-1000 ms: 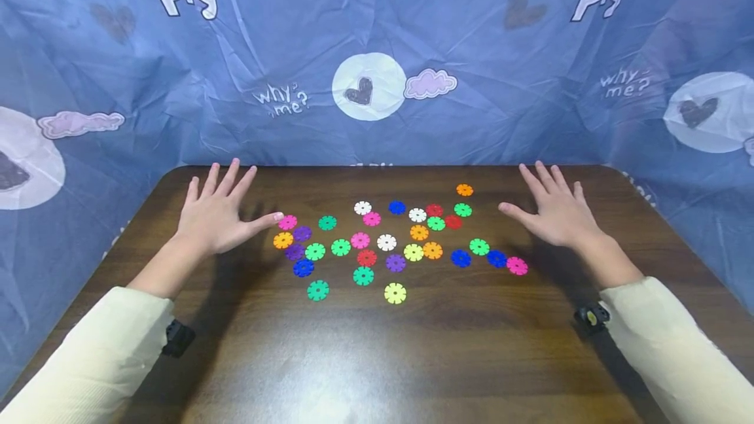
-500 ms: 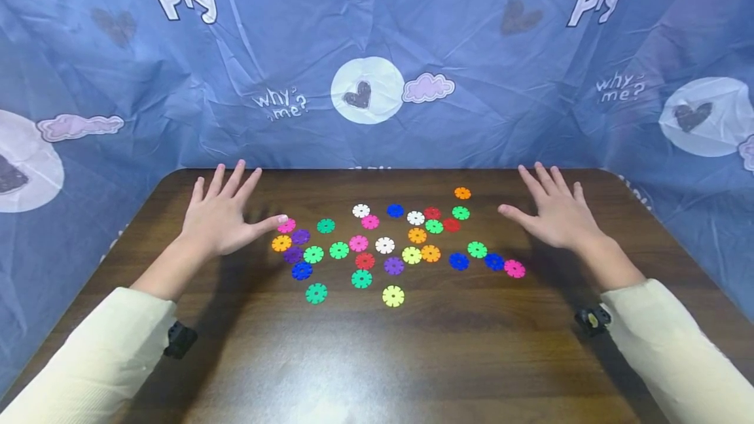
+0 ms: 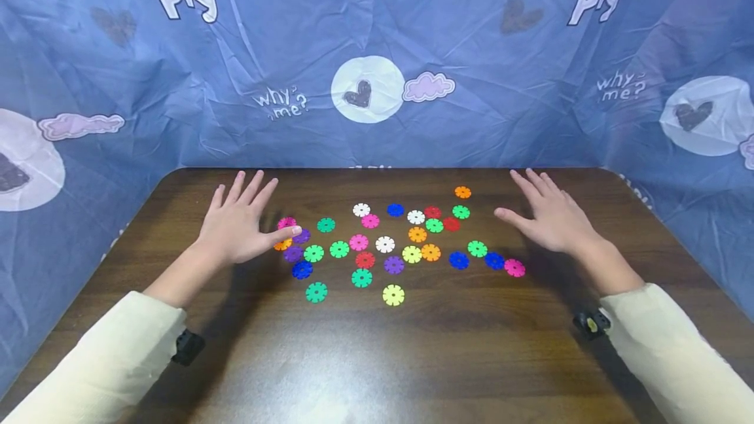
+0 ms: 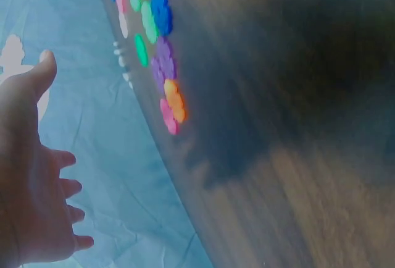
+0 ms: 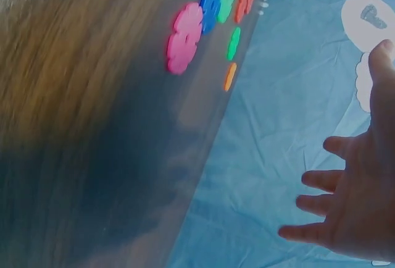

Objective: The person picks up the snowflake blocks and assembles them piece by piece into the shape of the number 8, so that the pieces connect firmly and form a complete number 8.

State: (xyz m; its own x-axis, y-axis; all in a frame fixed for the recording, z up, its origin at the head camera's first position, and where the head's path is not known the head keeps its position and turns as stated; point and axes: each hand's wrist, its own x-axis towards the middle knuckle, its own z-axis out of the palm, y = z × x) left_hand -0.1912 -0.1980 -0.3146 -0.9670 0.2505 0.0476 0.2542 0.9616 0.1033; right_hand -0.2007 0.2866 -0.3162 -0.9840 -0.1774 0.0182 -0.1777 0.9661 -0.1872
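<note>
Many flat, notched plastic discs in bright colours lie scattered over the middle of the brown table. My left hand (image 3: 237, 231) hovers at the left of the discs with fingers spread. Its thumb overlaps a purple disc (image 3: 302, 235) and an orange disc (image 3: 281, 245) in the head view. At the right, my right hand (image 3: 554, 221) is held above the table, fingers spread and holding nothing. Nearest it are a pink disc (image 3: 515, 268), a blue disc (image 3: 495, 261) and a green disc (image 3: 461, 212). The right wrist view shows the pink disc (image 5: 185, 38) beyond the hand's shadow.
The wooden table (image 3: 448, 358) ends at a far edge against a blue printed cloth (image 3: 377, 12), which also hangs at both sides. A yellow disc (image 3: 393, 295) and a teal disc (image 3: 316, 292) lie closest to the front.
My left hand has moved right and slightly nearer, its thumb now over the left discs. My right hand has shifted slightly left. The discs lie as before.
</note>
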